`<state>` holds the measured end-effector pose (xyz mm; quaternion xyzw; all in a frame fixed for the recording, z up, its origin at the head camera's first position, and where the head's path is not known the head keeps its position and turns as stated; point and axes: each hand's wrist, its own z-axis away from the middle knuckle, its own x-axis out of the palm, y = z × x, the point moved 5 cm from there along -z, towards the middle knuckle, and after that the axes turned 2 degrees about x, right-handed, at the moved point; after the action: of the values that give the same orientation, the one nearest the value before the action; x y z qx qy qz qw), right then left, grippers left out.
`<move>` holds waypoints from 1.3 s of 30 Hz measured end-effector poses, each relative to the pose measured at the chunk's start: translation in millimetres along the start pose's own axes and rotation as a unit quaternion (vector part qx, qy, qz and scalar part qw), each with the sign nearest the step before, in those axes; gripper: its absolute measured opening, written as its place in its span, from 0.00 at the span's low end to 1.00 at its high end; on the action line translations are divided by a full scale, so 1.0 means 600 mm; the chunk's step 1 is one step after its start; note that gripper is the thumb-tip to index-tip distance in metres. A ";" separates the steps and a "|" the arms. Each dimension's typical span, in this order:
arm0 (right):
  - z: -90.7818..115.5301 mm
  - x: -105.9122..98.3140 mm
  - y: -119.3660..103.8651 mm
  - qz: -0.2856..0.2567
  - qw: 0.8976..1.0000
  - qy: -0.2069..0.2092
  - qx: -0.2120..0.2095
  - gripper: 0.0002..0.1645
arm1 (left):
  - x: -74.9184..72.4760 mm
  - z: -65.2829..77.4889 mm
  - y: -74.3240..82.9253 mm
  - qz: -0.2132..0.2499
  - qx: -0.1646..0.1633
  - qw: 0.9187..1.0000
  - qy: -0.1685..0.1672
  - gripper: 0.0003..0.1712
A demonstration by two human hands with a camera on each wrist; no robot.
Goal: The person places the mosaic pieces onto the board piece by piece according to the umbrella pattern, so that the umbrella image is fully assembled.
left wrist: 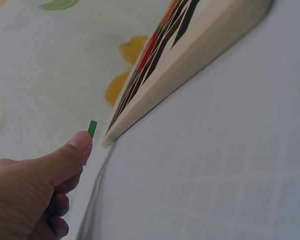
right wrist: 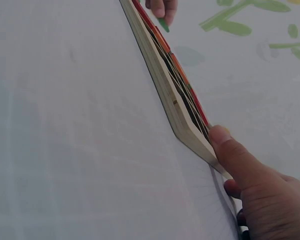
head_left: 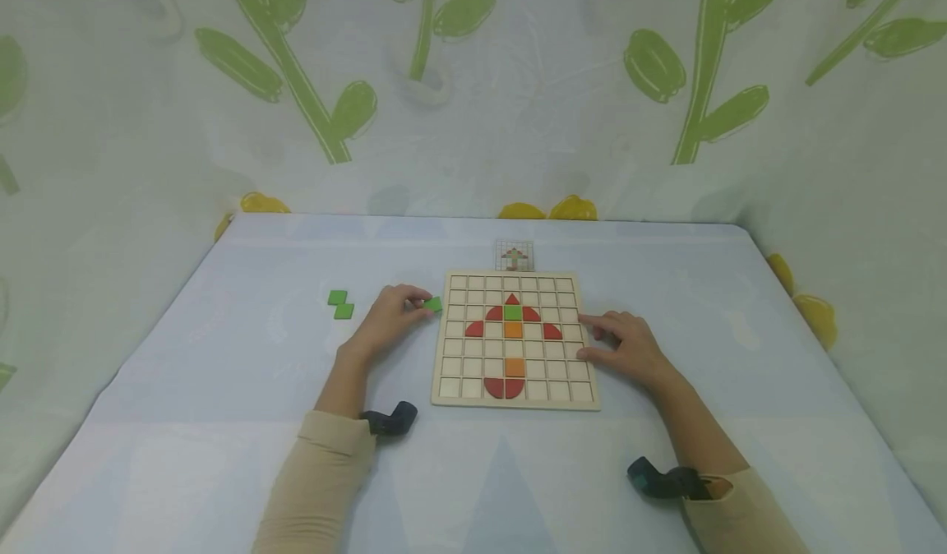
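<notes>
Between thumb and fingers, my left hand [head_left: 390, 317] pinches a green square tile [head_left: 432, 304] just left of the wooden grid board [head_left: 515, 404]. In the left wrist view that tile [left wrist: 92, 128] shows edge-on past the thumb tip. My right hand [head_left: 627, 345] touches the board's right edge with its thumb and extended index finger, set apart from each other. On the board lie a red triangle [head_left: 512, 299], a green square [head_left: 513, 313], orange squares [head_left: 514, 367] and several red rounded pieces [head_left: 494, 387].
Two loose green tiles [head_left: 340, 304] lie left of my left hand, corners close together. A small pattern card [head_left: 515, 255] sits behind the board's far edge. The pale table [head_left: 281, 266] meets a leaf-printed wall covering [head_left: 459, 159].
</notes>
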<state>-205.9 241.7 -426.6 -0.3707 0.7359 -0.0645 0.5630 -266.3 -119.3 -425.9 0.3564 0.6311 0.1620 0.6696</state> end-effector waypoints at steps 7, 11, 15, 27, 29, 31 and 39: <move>0.000 0.000 0.002 0.003 1.000 -0.006 0.015 0.32 | 0.021 -0.014 0.024 0.008 0.010 1.000 -0.016 0.21; 0.001 0.001 0.001 0.001 1.000 -0.006 0.017 0.31 | 0.032 -0.020 0.036 0.016 0.013 1.000 -0.023 0.20; 0.001 0.002 0.003 0.003 1.000 -0.008 0.022 0.31 | 0.041 -0.024 0.046 0.021 0.020 0.999 -0.027 0.21; 0.001 0.001 0.002 -0.001 1.000 -0.011 0.024 0.31 | 0.062 -0.035 0.084 0.019 0.072 0.996 -0.039 0.20; 0.002 0.000 0.000 -0.001 1.000 -0.012 0.025 0.30 | 0.069 -0.037 0.089 0.015 0.075 0.996 -0.043 0.19; 0.001 0.000 0.000 -0.002 1.000 -0.011 0.024 0.30 | 0.076 -0.039 0.094 0.014 0.078 0.996 -0.045 0.18; 0.001 0.000 -0.001 0.000 0.999 -0.012 0.031 0.31 | 0.100 -0.044 0.119 0.023 0.110 0.992 -0.056 0.17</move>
<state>-205.2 241.5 -426.8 -0.3543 0.7266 -0.0827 0.5829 -265.8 -22.6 -419.7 0.4506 0.5981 0.0870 0.6570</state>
